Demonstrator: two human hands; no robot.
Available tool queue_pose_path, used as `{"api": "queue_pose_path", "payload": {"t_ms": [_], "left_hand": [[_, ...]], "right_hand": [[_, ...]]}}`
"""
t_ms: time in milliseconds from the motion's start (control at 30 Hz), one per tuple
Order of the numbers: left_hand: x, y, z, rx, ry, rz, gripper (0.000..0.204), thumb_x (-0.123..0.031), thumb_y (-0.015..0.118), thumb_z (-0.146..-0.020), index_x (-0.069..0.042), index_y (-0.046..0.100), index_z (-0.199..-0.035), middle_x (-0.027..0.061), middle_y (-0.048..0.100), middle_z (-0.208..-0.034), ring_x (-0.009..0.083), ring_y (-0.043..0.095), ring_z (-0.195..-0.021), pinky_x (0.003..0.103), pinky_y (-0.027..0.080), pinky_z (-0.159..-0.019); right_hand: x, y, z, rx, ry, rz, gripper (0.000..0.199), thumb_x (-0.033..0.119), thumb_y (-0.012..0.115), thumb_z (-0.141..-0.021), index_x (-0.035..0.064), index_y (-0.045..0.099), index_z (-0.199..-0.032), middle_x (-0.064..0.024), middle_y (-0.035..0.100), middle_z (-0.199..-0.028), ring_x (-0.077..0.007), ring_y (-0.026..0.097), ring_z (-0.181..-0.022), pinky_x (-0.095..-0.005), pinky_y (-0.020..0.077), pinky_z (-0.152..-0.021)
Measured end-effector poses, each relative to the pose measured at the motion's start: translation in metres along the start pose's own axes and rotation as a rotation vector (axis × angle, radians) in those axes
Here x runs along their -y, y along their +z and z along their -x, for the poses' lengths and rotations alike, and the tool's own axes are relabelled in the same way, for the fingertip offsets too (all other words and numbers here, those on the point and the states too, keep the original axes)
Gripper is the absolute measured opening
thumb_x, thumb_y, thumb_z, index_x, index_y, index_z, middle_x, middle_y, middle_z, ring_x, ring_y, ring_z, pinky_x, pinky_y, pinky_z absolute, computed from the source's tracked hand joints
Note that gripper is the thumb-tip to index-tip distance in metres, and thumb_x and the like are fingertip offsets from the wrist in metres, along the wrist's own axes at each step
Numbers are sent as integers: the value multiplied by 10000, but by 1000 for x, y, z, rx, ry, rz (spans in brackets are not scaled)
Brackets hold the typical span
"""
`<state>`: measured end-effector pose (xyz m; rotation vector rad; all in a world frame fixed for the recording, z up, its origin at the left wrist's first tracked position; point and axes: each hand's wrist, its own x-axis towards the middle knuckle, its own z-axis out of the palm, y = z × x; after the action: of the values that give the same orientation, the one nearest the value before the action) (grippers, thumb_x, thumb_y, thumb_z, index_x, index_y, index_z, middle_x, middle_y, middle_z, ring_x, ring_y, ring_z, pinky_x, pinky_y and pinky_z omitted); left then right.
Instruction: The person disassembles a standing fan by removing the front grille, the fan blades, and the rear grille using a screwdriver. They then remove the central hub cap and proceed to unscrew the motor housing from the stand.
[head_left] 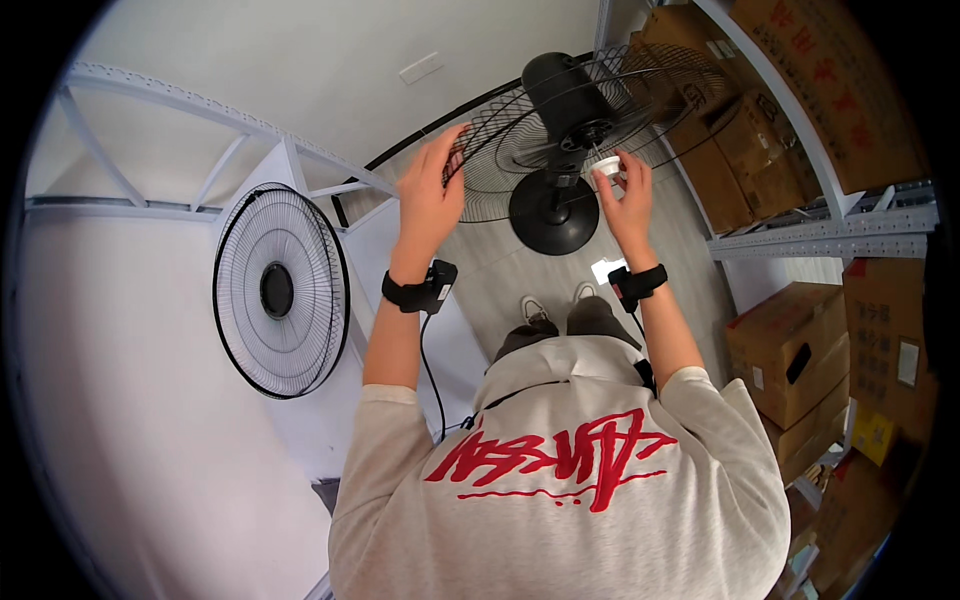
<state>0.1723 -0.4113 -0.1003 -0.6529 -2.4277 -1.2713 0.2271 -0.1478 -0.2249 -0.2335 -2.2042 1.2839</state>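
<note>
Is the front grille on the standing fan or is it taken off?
Off. The front grille lies on the white table, apart from the standing fan, which shows only its rear guard.

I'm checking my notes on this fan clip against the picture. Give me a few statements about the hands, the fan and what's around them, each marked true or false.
1. The left hand grips the rim of the wire rear grille on the standing fan. True.
2. The right hand is empty. False: its fingers hold a small white cap near the fan's hub.
3. The front grille lies on the white table, apart from the fan. True.
4. Both wrists are bare. False: each carries a black strapped device.
5. The shelves at the right hold cardboard boxes. True.
</note>
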Motion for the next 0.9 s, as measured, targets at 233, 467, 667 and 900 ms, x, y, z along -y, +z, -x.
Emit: {"api": "queue_pose_path", "payload": {"t_ms": [233,467,667,900], "left_hand": [[10,-1,1,-22,60,1,513,78,578,-802,-133,600,-1269,87,627,-945,236,615,-784,343,508,-729],[0,-3,1,108,29,-47,471,31,615,-843,-78,570,-1299,121,660,-1087,239,676,-881,309,531,-793],[-18,31,-5,242,106,-94,667,-191,701,-807,-153,450,-1425,123,630,-1077,311,642,-945,406,533,-795],[-26,76,-47,233,149,-40,720,-115,638,-782,-147,400,-1460,152,597,-1162,342,621,-985,420,522,-823]], "right_hand": [[9,4,5,-13,10,34,472,205,734,-883,40,561,-1290,-143,521,-1214,-257,608,-1032,-352,555,-865],[-2,8,-6,-83,-7,51,480,187,705,-907,29,529,-1325,-148,527,-1230,-245,605,-1039,-319,577,-834],[-41,1,-46,-126,95,107,507,237,652,-949,79,492,-1404,-156,601,-1198,-240,644,-1006,-343,553,-848],[-70,-27,-110,-11,97,159,521,244,662,-932,79,491,-1396,-161,636,-1193,-236,665,-988,-358,532,-854]]}}
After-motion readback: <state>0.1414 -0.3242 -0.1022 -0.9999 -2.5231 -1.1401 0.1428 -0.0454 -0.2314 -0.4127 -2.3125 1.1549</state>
